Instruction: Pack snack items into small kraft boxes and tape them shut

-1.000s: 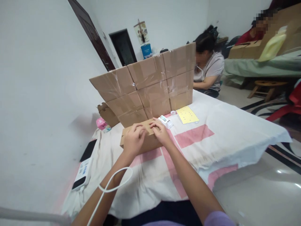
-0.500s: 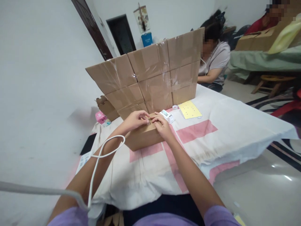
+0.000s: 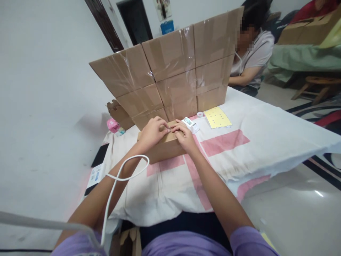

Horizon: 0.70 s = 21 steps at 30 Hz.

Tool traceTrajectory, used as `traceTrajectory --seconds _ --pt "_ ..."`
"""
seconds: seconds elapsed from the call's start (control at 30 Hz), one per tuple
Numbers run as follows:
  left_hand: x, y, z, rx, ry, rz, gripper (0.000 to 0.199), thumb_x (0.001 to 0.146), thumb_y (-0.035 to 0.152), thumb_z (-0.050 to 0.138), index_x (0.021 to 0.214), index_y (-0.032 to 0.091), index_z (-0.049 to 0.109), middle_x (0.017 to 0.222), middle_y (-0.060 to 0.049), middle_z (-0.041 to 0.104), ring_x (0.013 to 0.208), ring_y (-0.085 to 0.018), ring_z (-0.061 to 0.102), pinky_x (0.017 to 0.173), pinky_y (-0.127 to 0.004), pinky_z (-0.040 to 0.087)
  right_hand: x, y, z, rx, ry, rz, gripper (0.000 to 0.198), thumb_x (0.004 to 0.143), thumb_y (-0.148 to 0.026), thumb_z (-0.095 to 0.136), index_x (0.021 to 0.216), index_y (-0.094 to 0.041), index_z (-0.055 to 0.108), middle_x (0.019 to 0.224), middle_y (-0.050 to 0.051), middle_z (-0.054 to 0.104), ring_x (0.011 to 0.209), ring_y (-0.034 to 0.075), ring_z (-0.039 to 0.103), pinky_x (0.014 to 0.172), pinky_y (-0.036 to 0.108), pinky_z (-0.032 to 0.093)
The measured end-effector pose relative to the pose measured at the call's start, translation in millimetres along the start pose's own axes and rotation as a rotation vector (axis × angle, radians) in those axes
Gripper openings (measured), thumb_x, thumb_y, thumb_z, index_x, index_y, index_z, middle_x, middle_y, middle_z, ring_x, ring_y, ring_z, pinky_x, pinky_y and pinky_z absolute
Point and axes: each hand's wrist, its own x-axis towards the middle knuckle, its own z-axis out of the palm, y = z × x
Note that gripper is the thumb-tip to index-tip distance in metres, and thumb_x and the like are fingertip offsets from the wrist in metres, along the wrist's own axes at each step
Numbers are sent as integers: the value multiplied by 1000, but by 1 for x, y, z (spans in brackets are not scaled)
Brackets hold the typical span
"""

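Note:
A low closed cardboard box (image 3: 166, 151) lies on the cloth in front of me, and both hands are over its top. My left hand (image 3: 156, 132) is closed, its thumb and forefinger pinched together near the middle of the box top. Close beside it, my right hand (image 3: 183, 135) has its fingers bent and pressed together, their tips on the box top. Whatever small thing the fingertips hold, if any, is too small to make out. Just past my right hand sits a small white device with a tape-like top (image 3: 190, 124).
A tall wall of taped cardboard boxes (image 3: 176, 81) stands behind the box. To its right lie a tape roll (image 3: 199, 114) and a yellow dotted sheet (image 3: 217, 118). A pink packet (image 3: 113, 125) is at left. A white cable (image 3: 128, 179) loops over my left forearm. Another person sits beyond.
My view has tilted down a little. The left hand's thumb and forefinger have closed into a tighter pinch, nearer the right fingertips. The right hand stays on the box top.

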Motion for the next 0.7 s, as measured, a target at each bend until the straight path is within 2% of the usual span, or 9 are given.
traceTrajectory --seconds 0.13,0.3,0.4,0.47,0.57,0.7 --pt "-15 2 9 82 25 4 26 97 39 53 102 30 77 129 -3 68 113 -29 53 96 -45 43 -1 2 0 -4 4 -24 14 82 -20 53 75 -24 64 97 5 71 131 26 54 119 46 35" --pt "-25 4 14 138 47 3 32 100 44 48 109 35 77 146 1 60 128 -34 46 100 -55 39 -2 4 1 14 11 -33 13 80 -18 54 75 -24 65 97 5 71 132 27 53 118 48 35" --pt "-26 4 13 136 36 35 33 102 43 45 109 36 77 147 4 59 132 -32 45 102 -56 38 -2 5 1 14 15 -39 12 81 -19 54 75 -23 64 96 5 71 133 27 52 118 48 35" --pt "-29 3 14 132 33 56 33 101 45 45 116 37 74 149 5 58 132 -31 45 104 -56 38 -2 5 0 8 19 -39 13 82 -19 54 76 -23 64 95 5 71 132 26 53 117 48 36" --pt "-36 1 16 140 47 93 38 102 47 43 128 36 69 150 2 57 134 -30 44 109 -56 34 -3 4 0 8 19 -46 12 83 -20 55 77 -23 64 98 6 72 132 26 54 117 49 37" --pt "-43 -3 20 149 41 137 43 104 45 38 133 32 66 146 0 61 136 -28 44 113 -54 29 -4 2 1 1 29 -74 12 82 -18 55 77 -23 64 98 5 72 128 25 56 116 48 38"
